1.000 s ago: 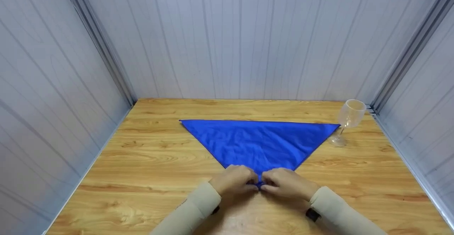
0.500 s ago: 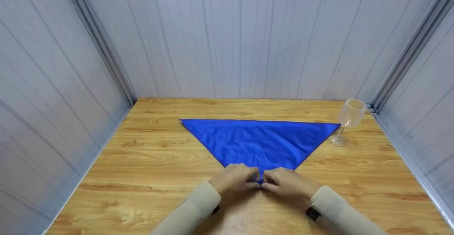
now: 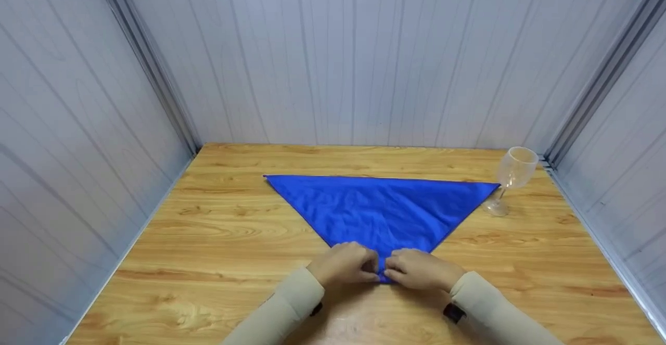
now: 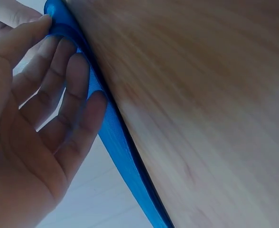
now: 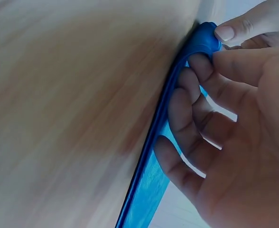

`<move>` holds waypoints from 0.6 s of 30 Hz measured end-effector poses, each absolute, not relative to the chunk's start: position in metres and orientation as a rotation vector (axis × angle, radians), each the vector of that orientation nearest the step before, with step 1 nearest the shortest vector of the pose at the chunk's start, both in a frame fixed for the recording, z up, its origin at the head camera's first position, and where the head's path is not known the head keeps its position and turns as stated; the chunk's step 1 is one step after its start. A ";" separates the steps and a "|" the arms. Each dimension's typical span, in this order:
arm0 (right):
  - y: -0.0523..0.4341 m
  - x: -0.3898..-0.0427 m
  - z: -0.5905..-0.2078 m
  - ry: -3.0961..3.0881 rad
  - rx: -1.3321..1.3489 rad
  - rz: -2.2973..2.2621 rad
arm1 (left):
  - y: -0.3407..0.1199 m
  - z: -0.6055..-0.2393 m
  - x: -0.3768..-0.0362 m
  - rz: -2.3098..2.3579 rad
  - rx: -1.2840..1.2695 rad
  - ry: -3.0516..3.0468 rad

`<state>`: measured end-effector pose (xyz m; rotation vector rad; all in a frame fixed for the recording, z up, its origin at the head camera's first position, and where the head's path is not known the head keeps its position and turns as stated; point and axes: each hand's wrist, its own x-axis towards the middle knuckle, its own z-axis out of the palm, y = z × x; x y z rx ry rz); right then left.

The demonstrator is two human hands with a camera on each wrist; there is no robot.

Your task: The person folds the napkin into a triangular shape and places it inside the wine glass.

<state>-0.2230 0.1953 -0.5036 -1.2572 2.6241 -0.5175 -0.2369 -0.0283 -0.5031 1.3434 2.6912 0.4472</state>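
"How would the blue cloth (image 3: 374, 204) have handled?"

"Light and limp, I judged, perhaps slippery; best taken by its rolled near edge. It lay as a triangle mid-table (image 3: 218, 241), long edge far."

"And the fingers?"

"At left, the left hand (image 3: 346, 265) pinched that roll between thumb and fingertips, outer fingers curled, slightly apart. Just right of it, the right hand (image 3: 424, 270) pinched likewise. Farther right, the wineglass (image 3: 515, 169) stood beside the cloth's far corner."
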 end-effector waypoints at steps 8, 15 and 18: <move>0.193 -0.224 -0.505 2.625 -1.191 -0.510 | -0.028 -0.504 -0.236 0.536 1.380 2.609; 0.195 -0.225 -0.505 2.619 -1.153 -0.554 | -0.026 -0.504 -0.236 0.443 1.447 2.675; 0.195 -0.224 -0.505 2.627 -1.162 -0.575 | -0.026 -0.504 -0.235 0.458 1.459 2.682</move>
